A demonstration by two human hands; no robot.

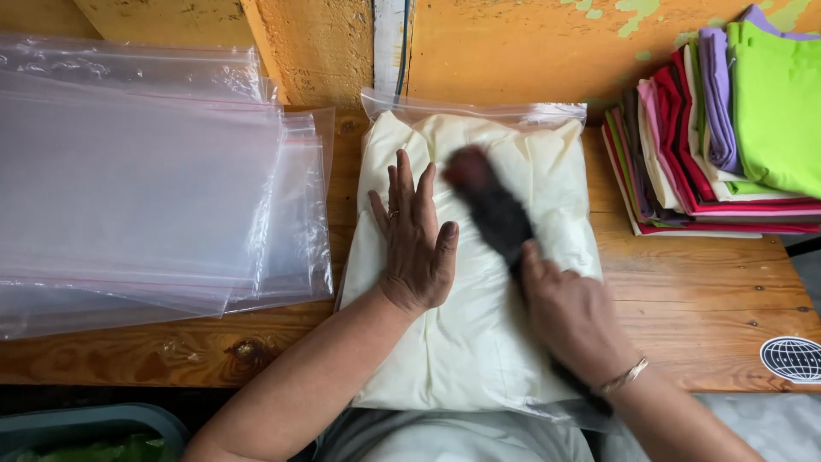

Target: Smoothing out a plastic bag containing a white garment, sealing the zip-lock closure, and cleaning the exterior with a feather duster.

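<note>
Left hand: your left hand lies flat, palm down, fingers spread and released, pressing on the cream garment; a ring shows on one finger.
Right hand: your right hand is clenched around the handle of a dark brush, with a thin bracelet at the wrist.
Brush: the dark brush slants up and to the left from your fist, its head blurred, lying over the upper middle of the bag just beside your left fingertips.
Bagged garment: the cream garment, folded, sits inside a clear zip bag at the middle of the table, its sealed edge towards the wall and its near end hanging over the table edge by your body.
Table: the wooden table bears everything; a round globe sticker sits at its right near corner.
Empty bags: a stack of clear zip bags lies to the left, just beside the filled one.
Folded cloth: a pile of folded garments in green, purple, red, pink and white rests at the far right, well apart from your hands.
Wall: a yellow wall with flaking paint stands behind.
</note>
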